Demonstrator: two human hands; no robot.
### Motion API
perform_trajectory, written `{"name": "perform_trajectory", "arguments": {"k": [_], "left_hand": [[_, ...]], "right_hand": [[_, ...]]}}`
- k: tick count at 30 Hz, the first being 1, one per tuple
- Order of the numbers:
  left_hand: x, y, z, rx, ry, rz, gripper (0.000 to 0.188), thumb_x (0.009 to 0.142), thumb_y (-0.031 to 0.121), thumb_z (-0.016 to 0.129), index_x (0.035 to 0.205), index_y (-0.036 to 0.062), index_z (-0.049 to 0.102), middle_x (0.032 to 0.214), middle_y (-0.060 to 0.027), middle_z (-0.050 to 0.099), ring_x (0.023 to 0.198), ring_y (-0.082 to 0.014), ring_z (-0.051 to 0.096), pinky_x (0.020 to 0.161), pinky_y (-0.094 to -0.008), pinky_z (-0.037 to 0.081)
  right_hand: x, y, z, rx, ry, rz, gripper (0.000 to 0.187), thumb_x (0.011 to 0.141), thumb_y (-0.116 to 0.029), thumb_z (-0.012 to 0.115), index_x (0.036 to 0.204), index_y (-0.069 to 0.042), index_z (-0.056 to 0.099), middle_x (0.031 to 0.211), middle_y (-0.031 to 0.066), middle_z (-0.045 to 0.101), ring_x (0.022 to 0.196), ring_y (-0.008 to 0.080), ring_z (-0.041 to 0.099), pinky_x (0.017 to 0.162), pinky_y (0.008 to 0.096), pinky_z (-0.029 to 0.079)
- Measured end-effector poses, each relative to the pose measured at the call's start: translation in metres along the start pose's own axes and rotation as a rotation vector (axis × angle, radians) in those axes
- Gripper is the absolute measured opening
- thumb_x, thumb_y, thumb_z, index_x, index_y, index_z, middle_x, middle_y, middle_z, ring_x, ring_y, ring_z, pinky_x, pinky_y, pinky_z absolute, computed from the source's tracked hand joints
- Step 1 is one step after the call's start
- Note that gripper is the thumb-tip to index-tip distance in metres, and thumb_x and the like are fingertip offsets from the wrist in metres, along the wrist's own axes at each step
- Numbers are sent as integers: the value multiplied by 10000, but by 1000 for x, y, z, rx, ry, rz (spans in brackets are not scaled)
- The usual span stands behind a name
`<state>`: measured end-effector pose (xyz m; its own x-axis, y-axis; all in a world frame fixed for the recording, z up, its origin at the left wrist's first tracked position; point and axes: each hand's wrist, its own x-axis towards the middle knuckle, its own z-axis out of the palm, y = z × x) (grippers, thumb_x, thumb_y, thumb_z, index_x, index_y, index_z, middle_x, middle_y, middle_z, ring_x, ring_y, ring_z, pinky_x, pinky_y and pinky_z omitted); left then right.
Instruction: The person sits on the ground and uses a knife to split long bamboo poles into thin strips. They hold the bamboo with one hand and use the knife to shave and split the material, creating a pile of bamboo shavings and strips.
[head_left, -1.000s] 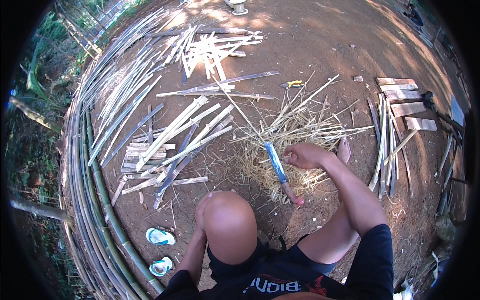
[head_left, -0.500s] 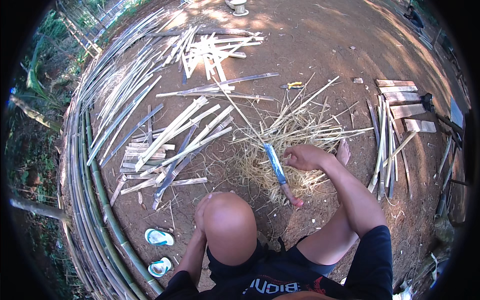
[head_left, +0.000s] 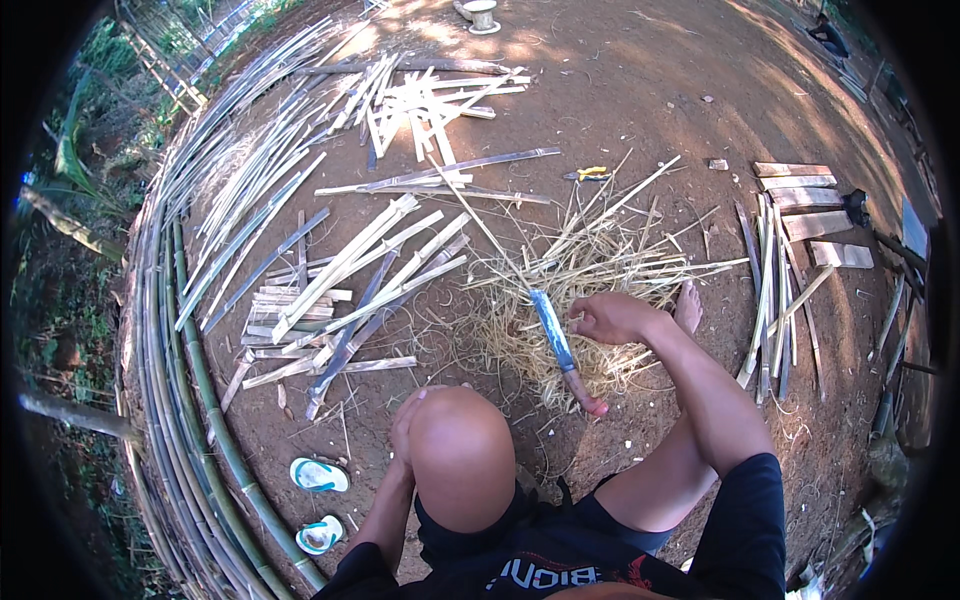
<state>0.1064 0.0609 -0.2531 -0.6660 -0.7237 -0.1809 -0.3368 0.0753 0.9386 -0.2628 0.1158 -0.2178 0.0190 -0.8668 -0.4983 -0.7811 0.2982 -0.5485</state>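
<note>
My left hand (head_left: 404, 425) lies flat against the outer side of my raised knee, its fingers partly hidden, and holds nothing. Above a heap of thin bamboo shavings (head_left: 620, 270) hangs my right hand (head_left: 612, 318), fingers loosely bent and apart, with nothing in it. Just left of it a knife (head_left: 553, 335) rests on the shavings; its blade looks bluish and its wooden handle, reddish at the end, points toward me. A long thin bamboo strip (head_left: 480, 225) runs from near the blade tip up to the left.
Split bamboo pieces (head_left: 345, 265) lie in piles ahead left, with more strips (head_left: 770, 290) at the right. Yellow-handled pliers (head_left: 587, 174) lie beyond the shavings. Long bamboo poles (head_left: 200, 400) line the left edge, near a pair of flip-flops (head_left: 319, 475). Flat bamboo slats (head_left: 805, 200) sit far right.
</note>
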Motion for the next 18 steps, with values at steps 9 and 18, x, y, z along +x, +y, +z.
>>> {"name": "perform_trajectory", "arguments": {"k": [9, 18], "left_hand": [[1, 5, -1, 240, -45, 26, 253, 978, 145, 423, 1138, -7, 547, 1077, -148, 638, 959, -235, 648, 819, -349, 547], [-2, -28, -1, -217, -2, -49, 291, 987, 161, 388, 1189, -11, 507, 1129, -161, 613, 1004, -223, 625, 856, -349, 530]], "right_hand": [[-1, -1, 0, -4, -1, 0, 377, 910, -302, 543, 1203, -72, 593, 1071, 209, 656, 1009, 353, 629, 902, 430, 473], [4, 9, 5, -72, 21, -54, 428, 932, -367, 523, 1254, -86, 557, 963, 145, 683, 925, 308, 654, 852, 418, 489]]}}
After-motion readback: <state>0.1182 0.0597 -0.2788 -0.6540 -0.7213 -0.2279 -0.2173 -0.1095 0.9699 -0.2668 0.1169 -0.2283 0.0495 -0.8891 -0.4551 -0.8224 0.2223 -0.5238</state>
